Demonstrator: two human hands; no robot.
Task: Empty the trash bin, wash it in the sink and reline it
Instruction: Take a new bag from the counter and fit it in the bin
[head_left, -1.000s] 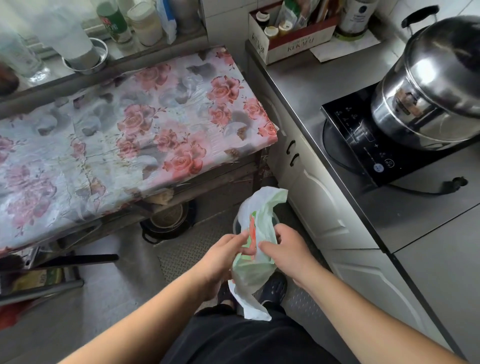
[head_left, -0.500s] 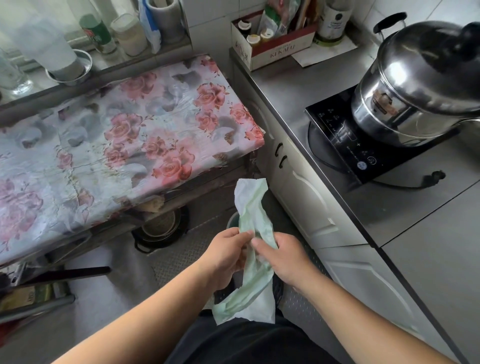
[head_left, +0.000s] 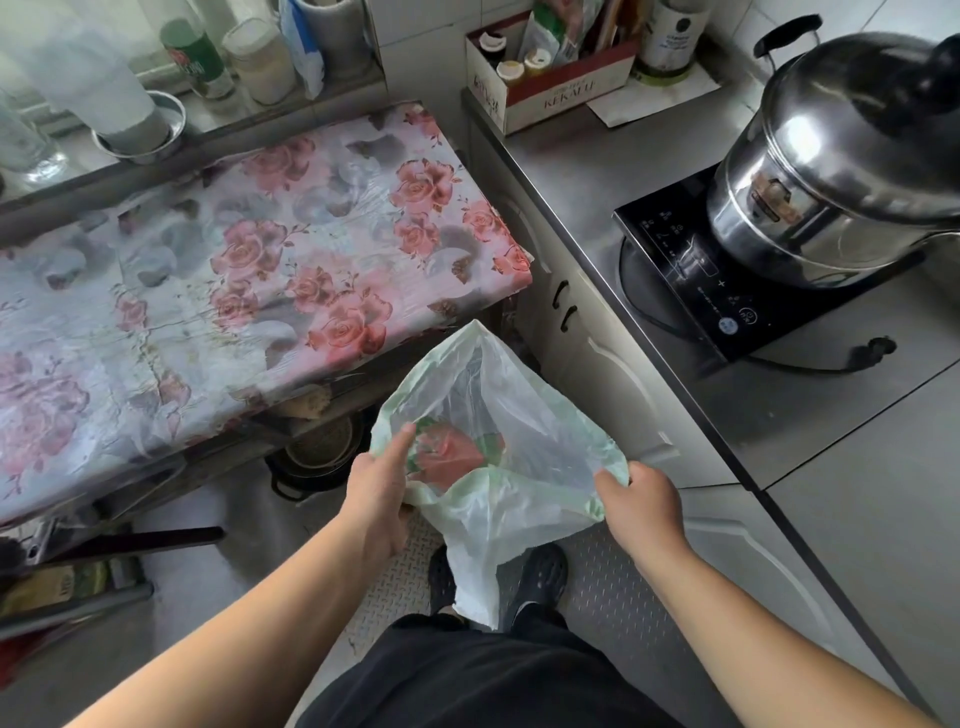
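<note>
Our two hands hold one pale green plastic bag (head_left: 511, 457) open above the kitchen floor: the left hand (head_left: 375, 491) grips the left edge of its mouth, forefinger stretched along the rim, and the right hand (head_left: 640, 501) is curled round the right edge. The bag's mouth faces up toward us, its long axis running from the peak near the table corner down to the loose tail hanging above our two black shoes (head_left: 535, 574). A red and green print shows through the film. Half a second ago the bag was a narrow twisted strip pinched between hands held close together; now the hands are well apart and the bag is spread wide. To the left stands one table under a rose-patterned cloth (head_left: 249, 280); to the right, one steel pot (head_left: 841, 171) sits on one black induction cooker (head_left: 727, 306) on the counter.
</note>
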